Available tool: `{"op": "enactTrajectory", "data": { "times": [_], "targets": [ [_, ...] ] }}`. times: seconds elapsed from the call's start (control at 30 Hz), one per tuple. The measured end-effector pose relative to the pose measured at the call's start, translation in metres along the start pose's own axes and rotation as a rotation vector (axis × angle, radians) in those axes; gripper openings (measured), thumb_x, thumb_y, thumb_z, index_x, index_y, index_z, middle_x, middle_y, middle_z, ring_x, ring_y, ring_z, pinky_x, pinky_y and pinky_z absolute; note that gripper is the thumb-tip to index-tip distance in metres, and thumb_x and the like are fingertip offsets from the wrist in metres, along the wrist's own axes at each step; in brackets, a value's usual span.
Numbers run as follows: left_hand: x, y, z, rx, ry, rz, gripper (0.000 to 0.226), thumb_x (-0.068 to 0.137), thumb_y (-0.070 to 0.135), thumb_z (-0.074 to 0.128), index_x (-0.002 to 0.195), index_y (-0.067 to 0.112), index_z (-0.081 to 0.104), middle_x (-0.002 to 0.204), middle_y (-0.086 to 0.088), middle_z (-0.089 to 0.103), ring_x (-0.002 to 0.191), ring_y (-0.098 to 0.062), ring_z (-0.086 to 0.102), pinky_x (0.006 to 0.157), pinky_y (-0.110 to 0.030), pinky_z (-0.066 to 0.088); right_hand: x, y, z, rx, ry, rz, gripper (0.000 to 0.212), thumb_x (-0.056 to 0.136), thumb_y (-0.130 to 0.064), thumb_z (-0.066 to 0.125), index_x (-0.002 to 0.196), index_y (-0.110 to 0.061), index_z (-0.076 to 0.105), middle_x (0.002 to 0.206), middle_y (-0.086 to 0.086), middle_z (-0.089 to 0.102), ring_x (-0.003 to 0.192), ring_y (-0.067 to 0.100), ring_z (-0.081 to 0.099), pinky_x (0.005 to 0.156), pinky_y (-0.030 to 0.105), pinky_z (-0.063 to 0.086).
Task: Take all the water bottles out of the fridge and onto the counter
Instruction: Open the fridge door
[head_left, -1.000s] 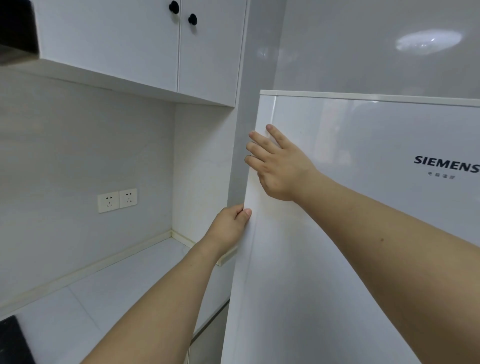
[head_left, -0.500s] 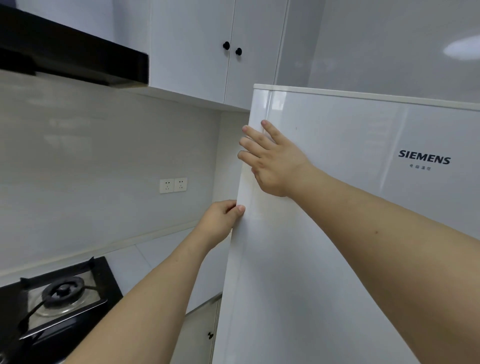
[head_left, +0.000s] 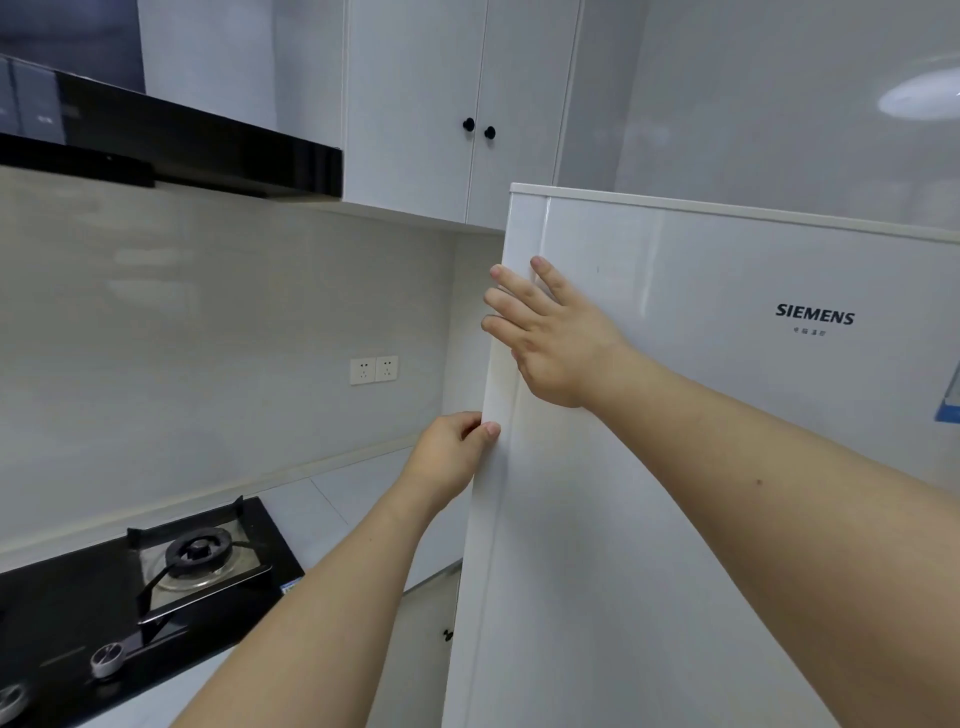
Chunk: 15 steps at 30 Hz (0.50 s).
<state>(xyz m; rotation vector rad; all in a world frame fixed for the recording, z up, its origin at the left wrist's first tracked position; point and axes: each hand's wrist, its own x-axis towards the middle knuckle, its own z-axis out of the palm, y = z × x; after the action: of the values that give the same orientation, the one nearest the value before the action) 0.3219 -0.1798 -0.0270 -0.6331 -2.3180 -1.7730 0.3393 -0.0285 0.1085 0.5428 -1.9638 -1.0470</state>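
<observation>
A glossy white fridge door (head_left: 701, 467) with a SIEMENS logo fills the right half of the view. My left hand (head_left: 447, 457) grips the door's left edge, fingers curled round it and thumb on the front. My right hand (head_left: 545, 338) lies flat on the door front higher up, fingers straight and spread near the same edge. The fridge's inside is hidden and no water bottles are in view. The white counter (head_left: 332, 499) runs along the left below the wall.
A black gas hob (head_left: 130, 587) sits on the counter at lower left, under a black range hood (head_left: 171, 150). White wall cabinets (head_left: 457, 104) hang above. Two sockets (head_left: 374, 370) are on the backsplash. A lower cabinet door (head_left: 426, 639) stands beside the fridge.
The view has swung left and back, bringing the hob and hood into sight. Both hands keep their hold on the fridge door's left edge; whether the door moved is unclear.
</observation>
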Motion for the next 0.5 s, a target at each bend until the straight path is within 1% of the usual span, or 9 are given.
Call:
{"op": "enactTrajectory", "data": {
  "times": [0.07, 0.17, 0.23, 0.3, 0.4, 0.5],
  "targets": [
    [-0.007, 0.001, 0.0, -0.002, 0.001, 0.006, 0.027, 0.092, 0.038, 0.051, 0.09, 0.02, 0.071, 0.089, -0.007, 0.071, 0.086, -0.03, 0.064, 0.083, -0.043, 0.052, -0.005, -0.002, -0.007, 0.02, 0.021, 0.006, 0.053, 0.085, -0.022, 0.025, 0.116, -0.013, 0.066, 0.131, 0.008, 0.056, 0.137, 0.031, 0.039, 0.115, 0.053, 0.017],
    [-0.016, 0.004, -0.005, 0.006, -0.019, 0.007, 0.035, 0.086, 0.046, 0.05, 0.091, 0.017, 0.069, 0.088, -0.012, 0.068, 0.081, -0.026, 0.061, 0.081, -0.045, 0.052, -0.011, -0.005, -0.02, 0.053, 0.053, 0.016, 0.051, 0.085, -0.022, 0.026, 0.116, -0.012, 0.066, 0.131, 0.009, 0.056, 0.137, 0.032, 0.038, 0.114, 0.055, 0.023],
    [-0.022, 0.006, -0.006, 0.021, -0.025, 0.01, 0.04, 0.083, 0.048, 0.049, 0.09, 0.014, 0.069, 0.092, -0.017, 0.068, 0.077, -0.022, 0.059, 0.083, -0.05, 0.052, -0.015, -0.005, -0.029, 0.064, 0.068, 0.011, 0.05, 0.086, -0.021, 0.027, 0.117, -0.011, 0.065, 0.13, 0.009, 0.056, 0.136, 0.033, 0.039, 0.113, 0.057, 0.025],
    [-0.029, 0.009, -0.006, 0.043, -0.023, 0.016, 0.046, 0.081, 0.052, 0.049, 0.09, 0.01, 0.067, 0.093, -0.019, 0.066, 0.073, -0.017, 0.055, 0.084, -0.053, 0.051, -0.019, -0.005, -0.038, 0.058, 0.069, 0.009, 0.049, 0.086, -0.021, 0.028, 0.117, -0.012, 0.065, 0.13, 0.009, 0.056, 0.136, 0.033, 0.039, 0.112, 0.058, 0.026],
    [-0.041, 0.013, -0.008, 0.045, -0.027, 0.011, 0.06, 0.074, 0.061, 0.047, 0.092, 0.007, 0.065, 0.094, -0.02, 0.066, 0.073, -0.016, 0.055, 0.084, -0.055, 0.051, -0.026, -0.007, -0.052, 0.057, 0.06, 0.014, 0.048, 0.087, -0.021, 0.029, 0.119, -0.012, 0.064, 0.131, 0.009, 0.055, 0.138, 0.033, 0.037, 0.113, 0.057, 0.025],
    [-0.055, 0.017, -0.009, 0.041, -0.033, 0.006, 0.063, 0.072, 0.063, 0.047, 0.094, 0.007, 0.065, 0.095, -0.019, 0.066, 0.073, -0.016, 0.055, 0.084, -0.054, 0.052, -0.034, -0.009, -0.066, 0.075, 0.066, 0.023, 0.048, 0.088, -0.021, 0.028, 0.12, -0.012, 0.063, 0.132, 0.009, 0.055, 0.138, 0.033, 0.036, 0.114, 0.056, 0.024]
  ]
}}
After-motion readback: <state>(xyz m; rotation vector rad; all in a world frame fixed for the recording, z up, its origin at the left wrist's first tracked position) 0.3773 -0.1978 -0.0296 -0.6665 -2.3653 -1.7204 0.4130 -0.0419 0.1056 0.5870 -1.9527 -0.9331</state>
